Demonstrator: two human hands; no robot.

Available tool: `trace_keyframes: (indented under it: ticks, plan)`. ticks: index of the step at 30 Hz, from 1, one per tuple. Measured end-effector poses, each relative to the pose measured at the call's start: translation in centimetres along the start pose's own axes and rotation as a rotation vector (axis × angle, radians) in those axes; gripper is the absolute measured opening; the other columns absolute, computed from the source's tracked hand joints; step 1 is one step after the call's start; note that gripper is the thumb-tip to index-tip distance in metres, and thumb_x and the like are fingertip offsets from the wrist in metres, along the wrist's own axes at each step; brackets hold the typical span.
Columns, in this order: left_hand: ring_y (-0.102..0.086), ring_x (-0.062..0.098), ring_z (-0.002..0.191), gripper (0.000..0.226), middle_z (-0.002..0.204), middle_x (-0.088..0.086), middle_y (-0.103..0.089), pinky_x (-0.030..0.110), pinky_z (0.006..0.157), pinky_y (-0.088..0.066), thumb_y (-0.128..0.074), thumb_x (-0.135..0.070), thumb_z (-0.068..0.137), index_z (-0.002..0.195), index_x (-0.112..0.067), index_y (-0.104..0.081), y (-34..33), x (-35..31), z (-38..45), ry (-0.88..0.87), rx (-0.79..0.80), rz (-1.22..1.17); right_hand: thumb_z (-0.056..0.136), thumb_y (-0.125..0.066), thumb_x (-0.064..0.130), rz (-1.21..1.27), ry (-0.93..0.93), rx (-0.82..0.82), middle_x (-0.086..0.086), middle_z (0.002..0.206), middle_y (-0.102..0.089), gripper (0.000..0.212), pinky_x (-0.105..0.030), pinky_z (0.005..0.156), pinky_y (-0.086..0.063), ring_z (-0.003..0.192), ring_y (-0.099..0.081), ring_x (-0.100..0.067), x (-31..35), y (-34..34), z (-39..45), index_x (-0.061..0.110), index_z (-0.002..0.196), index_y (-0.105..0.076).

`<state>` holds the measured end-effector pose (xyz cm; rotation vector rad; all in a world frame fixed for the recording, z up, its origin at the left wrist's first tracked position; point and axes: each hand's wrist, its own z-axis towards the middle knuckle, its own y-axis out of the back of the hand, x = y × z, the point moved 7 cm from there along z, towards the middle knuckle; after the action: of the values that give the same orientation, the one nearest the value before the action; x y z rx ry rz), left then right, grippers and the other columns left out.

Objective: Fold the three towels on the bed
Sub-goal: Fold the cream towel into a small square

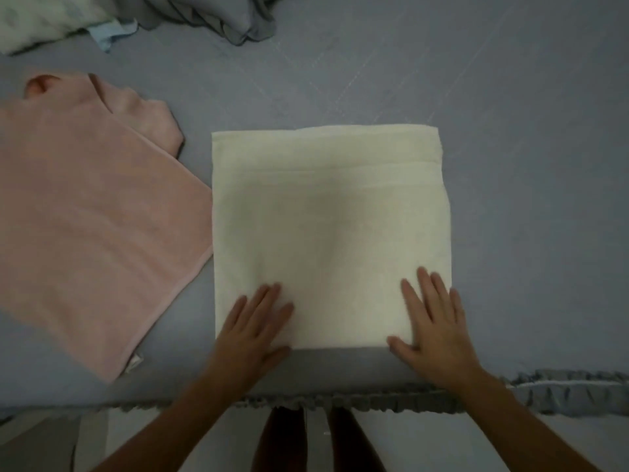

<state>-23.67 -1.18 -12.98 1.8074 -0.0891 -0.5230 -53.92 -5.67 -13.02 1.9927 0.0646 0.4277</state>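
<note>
Head view: bed covered in a grey-blue sheet, ruffled trim along the near edge, pale floor below. Cream towel lies folded square at the near middle. Left hand and right hand rest flat on its near corners, fingers straight, grasping nothing. Pink towel lies just left, touching it. Grey bedding is bunched at the far edge.

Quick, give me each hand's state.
Left hand: open, flat on the folded square cream cotton towel.
Right hand: open, flat on it too.
</note>
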Motion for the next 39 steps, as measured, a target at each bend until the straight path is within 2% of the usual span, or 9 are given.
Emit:
trace_keyframes:
  ticks: [4,7,9,12,20,23,27,32,39]
  plan:
    - [-0.025,0.033,0.149,0.088,0.163,0.013,-0.021,0.054,0.112,-0.036,-0.068,-0.044,0.080,0.155,-0.021,-0.029,-0.5,1.7,-0.4,-0.086,0.155,0.058,0.075,-0.071,0.042,-0.024,0.220,0.073,-0.012,0.164,-0.011,0.093,-0.050,0.120,-0.013,0.150,-0.012,-0.032,-2.1,0.2,-1.8,0.015,0.153,-0.027]
    - [-0.035,0.035,0.144,0.095,0.159,0.014,-0.031,0.053,0.110,-0.040,-0.081,-0.012,0.062,0.149,-0.012,-0.043,0.3,2.2,-0.2,-0.066,0.185,-0.023,0.065,-0.085,0.022,-0.053,0.274,0.040,-0.018,0.148,-0.044,0.074,-0.050,0.110,-0.032,0.135,-0.042,-0.036,-3.0,2.0,-0.5,0.009,0.132,-0.057]
    - [-0.049,0.033,0.135,0.079,0.150,0.012,-0.045,0.043,0.108,-0.044,-0.074,-0.002,0.061,0.138,-0.008,-0.056,1.7,2.4,-1.1,0.046,0.090,-0.135,0.062,-0.087,0.017,0.004,0.249,-0.022,-0.013,0.132,-0.061,0.060,-0.047,0.101,-0.041,0.119,-0.058,-0.034,-2.6,3.7,0.4,0.012,0.119,-0.066]
    - [-0.070,0.027,0.107,0.041,0.122,0.007,-0.070,0.025,0.095,-0.043,-0.052,-0.024,0.081,0.112,-0.009,-0.074,4.4,2.8,-3.9,0.266,-0.087,-0.275,0.073,-0.076,0.016,0.163,0.171,-0.058,0.001,0.103,-0.073,0.035,-0.038,0.082,-0.052,0.088,-0.068,-0.025,-2.2,6.0,0.3,0.024,0.107,-0.070]
    - [-0.062,0.004,0.059,0.027,0.071,-0.006,-0.071,0.018,0.054,-0.047,-0.061,-0.020,0.071,0.076,-0.046,-0.069,9.3,3.2,-7.2,0.478,0.160,-0.680,0.083,-0.065,0.015,0.475,-0.103,0.467,0.000,0.076,-0.070,0.010,-0.026,0.064,-0.051,0.071,-0.067,-0.012,-2.2,9.5,-2.7,0.023,0.082,-0.071]
    - [-0.061,-0.007,0.064,0.026,0.079,-0.017,-0.073,0.008,0.058,-0.046,-0.064,-0.018,0.076,0.088,-0.039,-0.072,12.6,6.6,-3.4,0.579,-0.106,-0.826,0.083,-0.067,0.001,0.725,-0.181,0.267,0.008,0.073,-0.072,0.021,-0.017,0.060,-0.049,0.067,-0.066,-0.006,-2.6,13.3,1.3,0.022,0.083,-0.070]
    - [-0.059,0.001,0.066,0.013,0.074,-0.012,-0.069,0.019,0.059,-0.050,-0.070,-0.023,0.087,0.100,-0.025,-0.067,12.5,11.6,3.5,0.814,-0.467,-0.976,0.084,-0.067,0.016,0.808,-0.466,-0.227,-0.001,0.080,-0.065,0.003,-0.029,0.065,-0.048,0.072,-0.059,-0.017,-6.0,15.1,8.1,0.018,0.084,-0.064]
    - [-0.054,0.022,0.092,0.040,0.103,0.004,-0.059,0.030,0.076,-0.039,-0.065,-0.033,0.092,0.121,-0.007,-0.058,7.4,12.3,8.6,0.932,-0.228,-0.678,0.086,-0.063,0.038,0.670,-0.762,-0.169,-0.012,0.117,-0.064,0.046,-0.034,0.083,-0.044,0.106,-0.061,-0.031,-6.6,8.7,9.6,0.008,0.121,-0.056]
    - [-0.056,0.024,0.086,0.029,0.091,0.001,-0.061,0.032,0.073,-0.039,-0.060,-0.038,0.094,0.107,-0.013,-0.060,6.9,12.9,5.8,0.984,-0.268,-0.647,0.084,-0.062,0.038,0.670,-0.783,-0.305,0.001,0.092,-0.062,0.022,-0.029,0.074,-0.039,0.082,-0.056,-0.019,-7.4,8.3,6.3,0.023,0.098,-0.056]
